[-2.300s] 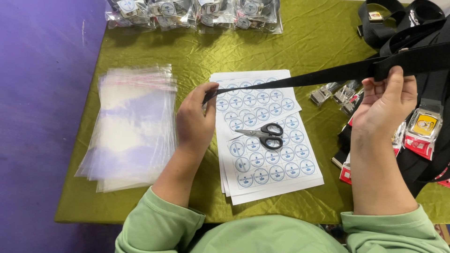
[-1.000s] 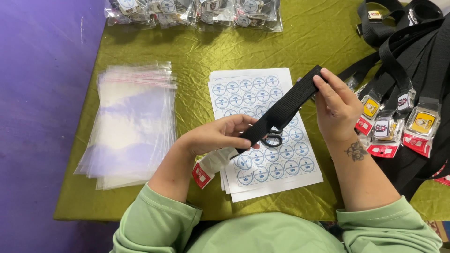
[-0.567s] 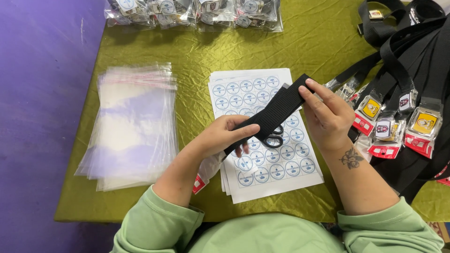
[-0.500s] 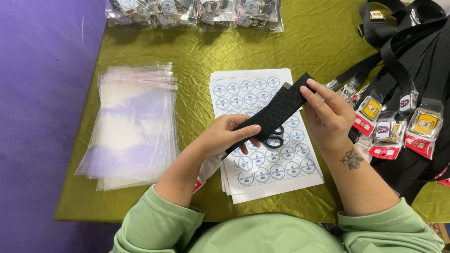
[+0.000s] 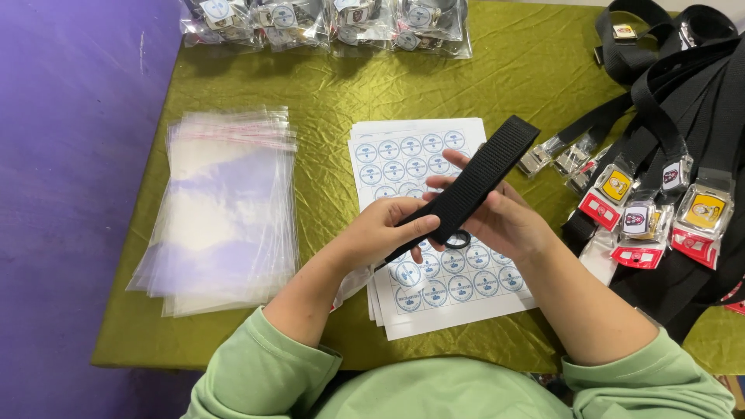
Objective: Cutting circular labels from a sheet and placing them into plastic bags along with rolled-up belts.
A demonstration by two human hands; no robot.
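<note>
Your left hand (image 5: pixel 384 233) and right hand (image 5: pixel 497 217) now pinch the folded black lanyard strap (image 5: pixel 473 182), gathered short since a moment ago, above the sticker sheets (image 5: pixel 403 155).

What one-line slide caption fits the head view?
Both hands, left hand and right hand, hold a folded black strap above sticker sheets.

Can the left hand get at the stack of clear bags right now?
Probably not at once: the left hand is gripping the folded black strap. The clear bags lie unobstructed just beside it.
</note>
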